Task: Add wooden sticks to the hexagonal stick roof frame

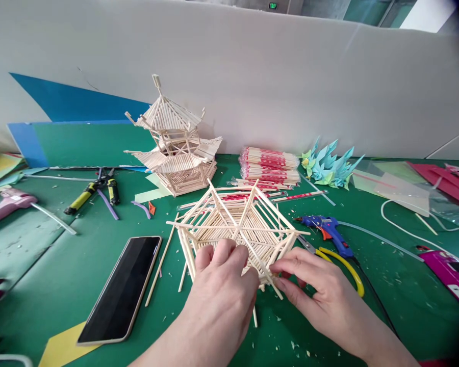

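Head view is showing your two bare hands working at a many-sided frame of pale wooden sticks (238,230), which is resting on the green tabletop (72,270) right at your fingertips and stretching away beyond them, with long sticks crossing above its slatted floor. Your left hand (224,272) is bending over the frame's near edge, its fingers bunched and pointing down; the knuckles are hiding the fingertips, so you cannot tell whether they are clamping anything. Your right hand (325,295) is pinching the frame at its near right corner, thumb and forefinger closing around the spot where one crossing stick is jutting out. Left of your left hand, a black-screened phone with a pale rim (120,290) is lying flat, partly covering a yellow paper sheet (63,346). Just beyond your right hand, a metal tool with yellow handles (351,266) is lying near a blue glue gun (338,239). Farther out past your left hand, a tiered pagoda of pale wooden sticks (176,164) is standing upright, and red-and-white wrapped stick bundles (270,165) are lying to its right.
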A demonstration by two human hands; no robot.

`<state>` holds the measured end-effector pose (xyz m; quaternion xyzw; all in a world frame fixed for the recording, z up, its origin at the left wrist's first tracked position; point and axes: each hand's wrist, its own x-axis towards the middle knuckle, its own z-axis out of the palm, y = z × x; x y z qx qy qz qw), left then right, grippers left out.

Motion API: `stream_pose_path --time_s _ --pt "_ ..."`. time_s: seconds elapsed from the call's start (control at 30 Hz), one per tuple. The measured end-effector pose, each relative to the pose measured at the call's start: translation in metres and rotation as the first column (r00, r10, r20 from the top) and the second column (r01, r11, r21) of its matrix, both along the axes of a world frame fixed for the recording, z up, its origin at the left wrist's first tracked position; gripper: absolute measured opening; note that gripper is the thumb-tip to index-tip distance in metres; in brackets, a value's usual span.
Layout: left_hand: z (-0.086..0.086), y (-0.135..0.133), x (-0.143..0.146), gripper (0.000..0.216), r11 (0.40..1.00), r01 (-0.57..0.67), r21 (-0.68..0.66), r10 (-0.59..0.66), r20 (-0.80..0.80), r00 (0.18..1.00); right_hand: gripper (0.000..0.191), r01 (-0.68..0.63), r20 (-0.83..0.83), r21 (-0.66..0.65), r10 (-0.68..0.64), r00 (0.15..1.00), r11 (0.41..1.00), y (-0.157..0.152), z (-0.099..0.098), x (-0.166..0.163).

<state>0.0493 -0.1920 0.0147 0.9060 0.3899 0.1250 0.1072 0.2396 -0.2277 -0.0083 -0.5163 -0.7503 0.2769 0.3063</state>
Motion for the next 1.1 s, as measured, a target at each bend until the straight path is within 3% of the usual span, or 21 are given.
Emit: stream_pose_path --time_s 0.2,0.33,0.5,0.8,1.1 --pt "0.006 -0.003 -0.021 0.02 0.998 -0.052 0.045 0.043 0.18 0.983 0.019 0.019 0.022 0.077 -0.021 1.0 0.997 -0.002 0.0 0.002" --pt "-0.003 -0.008 -0.058 0.016 0.958 -0.206 0.198 0.134 0.323 0.937 0.02 0.039 0.051 0.175 -0.049 0.997 0.984 -0.002 0.003 -0.005" --pt "-0.018 -0.021 -0.086 0.007 0.924 -0.316 0.215 0.197 0.441 0.876 0.016 -0.063 0.137 0.31 0.021 0.99 0.949 0.003 0.012 -0.032" --pt "-0.044 -0.035 -0.069 0.018 0.911 -0.361 0.199 0.222 0.5 0.837 0.018 -0.127 0.288 0.321 0.032 0.957 0.939 0.011 0.015 -0.075" --pt "-0.05 -0.036 -0.061 0.019 0.899 -0.408 0.157 0.263 0.552 0.791 0.021 -0.156 0.321 0.246 0.071 0.944 0.957 0.015 0.008 -0.081"
